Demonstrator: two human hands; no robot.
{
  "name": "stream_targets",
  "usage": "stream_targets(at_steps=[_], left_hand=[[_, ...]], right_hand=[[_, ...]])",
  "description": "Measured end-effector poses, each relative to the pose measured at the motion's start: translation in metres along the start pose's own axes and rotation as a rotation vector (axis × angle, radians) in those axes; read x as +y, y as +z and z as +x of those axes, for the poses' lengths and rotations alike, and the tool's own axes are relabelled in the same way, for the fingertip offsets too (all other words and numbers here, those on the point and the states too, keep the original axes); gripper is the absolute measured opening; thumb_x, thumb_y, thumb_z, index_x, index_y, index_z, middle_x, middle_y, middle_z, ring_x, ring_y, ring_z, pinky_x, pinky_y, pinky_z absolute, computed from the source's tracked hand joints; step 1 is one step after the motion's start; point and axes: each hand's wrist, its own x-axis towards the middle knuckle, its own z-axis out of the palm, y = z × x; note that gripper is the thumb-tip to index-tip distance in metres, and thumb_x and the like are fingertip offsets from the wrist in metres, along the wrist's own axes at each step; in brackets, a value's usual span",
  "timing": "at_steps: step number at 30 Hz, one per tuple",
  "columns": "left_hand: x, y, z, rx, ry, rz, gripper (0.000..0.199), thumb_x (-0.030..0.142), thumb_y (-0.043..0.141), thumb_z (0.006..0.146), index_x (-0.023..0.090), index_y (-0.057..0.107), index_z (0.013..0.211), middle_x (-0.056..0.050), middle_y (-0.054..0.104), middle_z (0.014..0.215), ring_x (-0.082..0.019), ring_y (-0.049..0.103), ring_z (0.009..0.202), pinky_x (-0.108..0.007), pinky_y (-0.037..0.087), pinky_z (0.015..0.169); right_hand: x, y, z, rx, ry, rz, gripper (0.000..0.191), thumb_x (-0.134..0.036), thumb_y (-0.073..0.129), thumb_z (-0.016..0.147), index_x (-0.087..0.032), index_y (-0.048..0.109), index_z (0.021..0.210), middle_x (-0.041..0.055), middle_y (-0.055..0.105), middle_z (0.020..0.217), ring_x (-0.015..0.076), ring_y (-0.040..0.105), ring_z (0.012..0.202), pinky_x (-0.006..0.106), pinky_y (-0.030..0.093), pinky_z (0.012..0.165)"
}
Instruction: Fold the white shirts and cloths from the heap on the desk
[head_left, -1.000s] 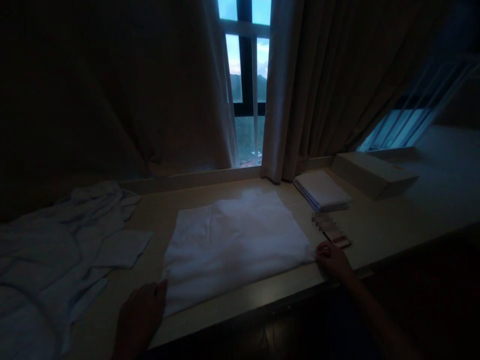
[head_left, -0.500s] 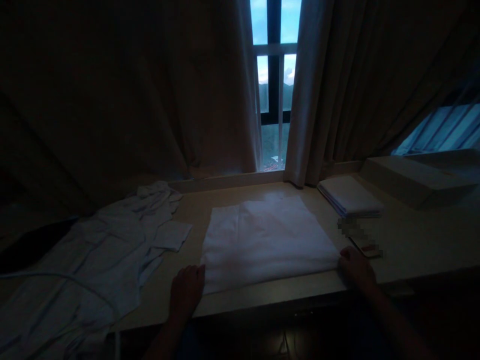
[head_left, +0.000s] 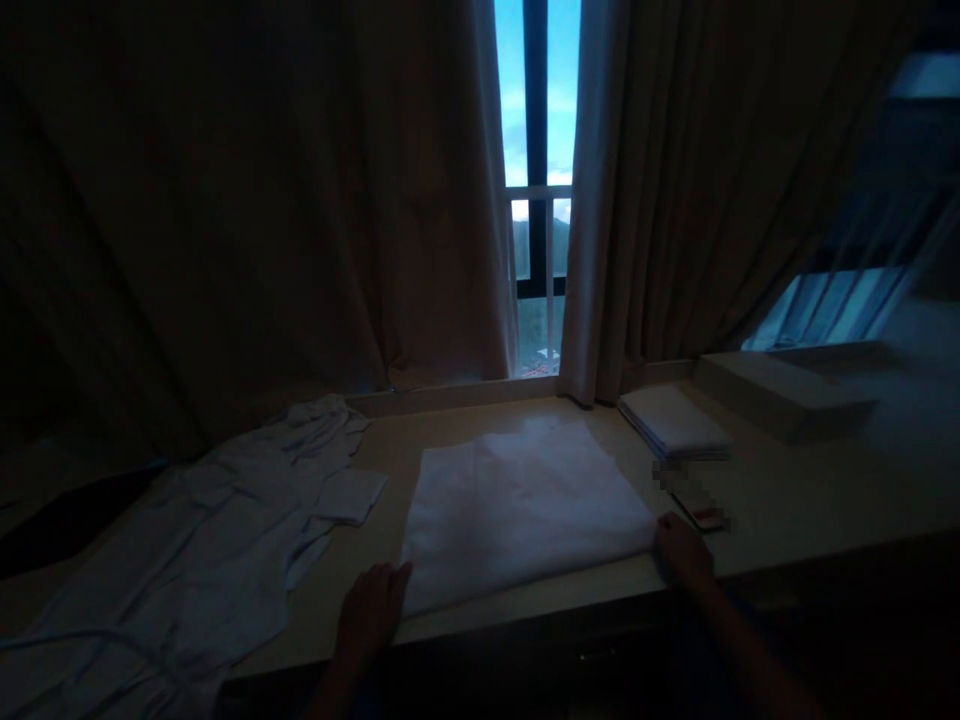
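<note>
A white folded cloth [head_left: 521, 510] lies spread on the pale tabletop [head_left: 592, 585], its surface slightly rumpled. At its near left corner, my left hand [head_left: 371, 608] is closed with the fingers bent onto the fabric edge. My right hand [head_left: 684, 550] pinches the near right corner. Dim light hides the fingertips of both hands. Just behind my right hand lies a dark flat phone-like object [head_left: 699, 508], partly blurred out.
Crumpled white cloths [head_left: 225, 540] cover the left side, with a pale cable [head_left: 97, 632] across them. A neatly folded white stack [head_left: 675, 422] sits at the back right beside a box [head_left: 784, 395]. Brown curtains [head_left: 435, 200] hang behind, around a narrow window [head_left: 536, 130].
The camera view has tilted upward, so the table sits lower in the picture. Both hands stay at the cloth's near corners, and the cloth looks much the same.
</note>
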Motion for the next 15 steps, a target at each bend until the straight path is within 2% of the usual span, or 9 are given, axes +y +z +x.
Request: stream_targets(at_steps=[4,9,15], left_hand=[[-0.002,-0.001,-0.007,-0.062,-0.04,-0.122,0.041,0.047,0.033,0.085,0.019,0.063,0.081,-0.011,0.069,0.089,-0.023,0.063,0.087,-0.033,0.043,0.079],[-0.012,0.018,-0.014,-0.097,-0.064,-0.289,0.044,0.052,0.037,0.079,0.018,0.06,0.096,-0.012,0.069,0.097,-0.026,0.065,0.094,-0.035,0.046,0.083],[-0.04,0.041,-0.017,-0.068,-0.098,-0.44,0.041,0.055,0.037,0.073,0.022,0.059,0.085,-0.008,0.07,0.091,-0.027,0.066,0.091,-0.033,0.05,0.082]], right_hand=[[-0.003,-0.009,-0.01,-0.01,-0.037,-0.022,0.026,-0.021,0.04,0.083,-0.02,0.064,0.093,0.0101,0.069,0.098,0.0188,0.064,0.092,0.023,0.038,0.066],[-0.008,-0.019,-0.027,-0.019,-0.066,-0.063,0.023,-0.018,0.043,0.081,-0.019,0.066,0.085,0.0112,0.071,0.091,0.0182,0.065,0.082,0.023,0.035,0.06],[-0.006,-0.032,-0.044,0.003,-0.179,-0.082,0.019,-0.017,0.049,0.081,-0.018,0.068,0.077,0.0118,0.071,0.084,0.0179,0.065,0.076,0.023,0.036,0.06]])
